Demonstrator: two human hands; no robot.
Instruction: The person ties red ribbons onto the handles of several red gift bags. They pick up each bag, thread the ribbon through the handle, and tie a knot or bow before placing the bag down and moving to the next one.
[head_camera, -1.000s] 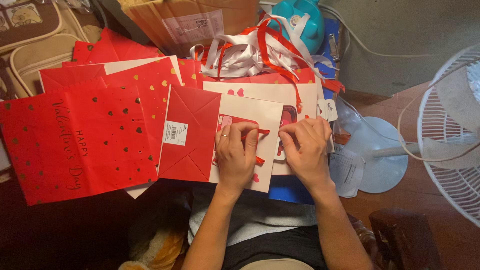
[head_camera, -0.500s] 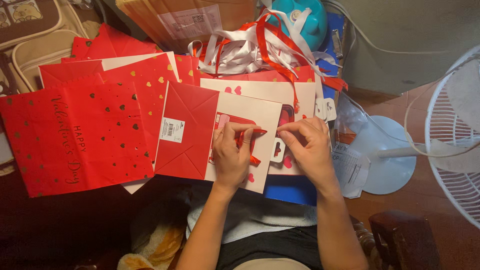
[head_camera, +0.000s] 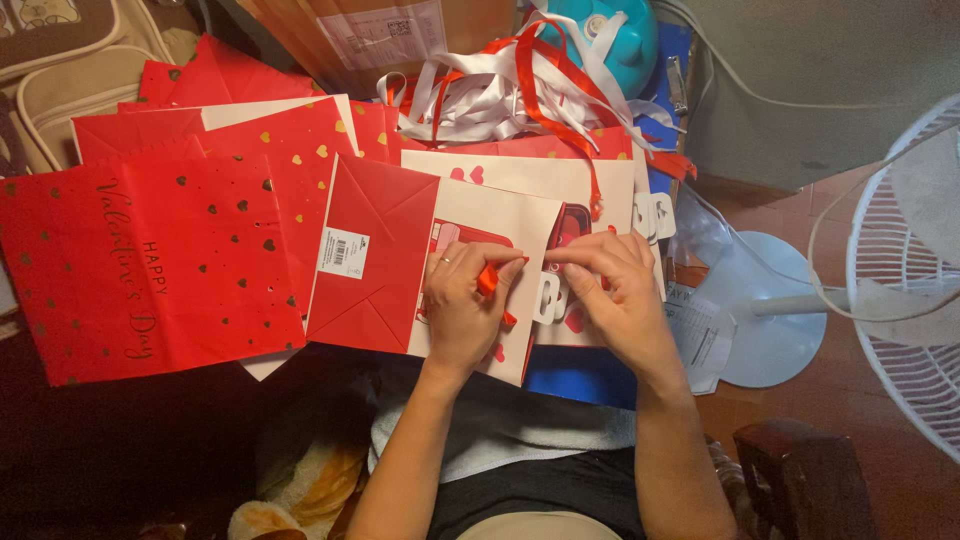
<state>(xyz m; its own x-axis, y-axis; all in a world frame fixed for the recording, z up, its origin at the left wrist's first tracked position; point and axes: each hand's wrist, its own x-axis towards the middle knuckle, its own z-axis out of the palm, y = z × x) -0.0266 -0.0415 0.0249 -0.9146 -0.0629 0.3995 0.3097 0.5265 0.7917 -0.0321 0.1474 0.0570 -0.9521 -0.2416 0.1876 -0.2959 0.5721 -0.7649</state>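
Red ribbon (head_camera: 492, 280) lies pinched in the left hand (head_camera: 462, 308), its long axis slanting from the near left up toward the far right; the right hand (head_camera: 610, 292), fingers narrowed, grips the top edge of the flat paper bag (head_camera: 480, 215) just beside it, so the ribbon's tip points at that hand; the bag rests on the lap with its red folded base to the left; farther off, a heap of red and white ribbons (head_camera: 520, 85) lies on more flat bags (head_camera: 150, 260); a fan (head_camera: 900, 290) stands right.
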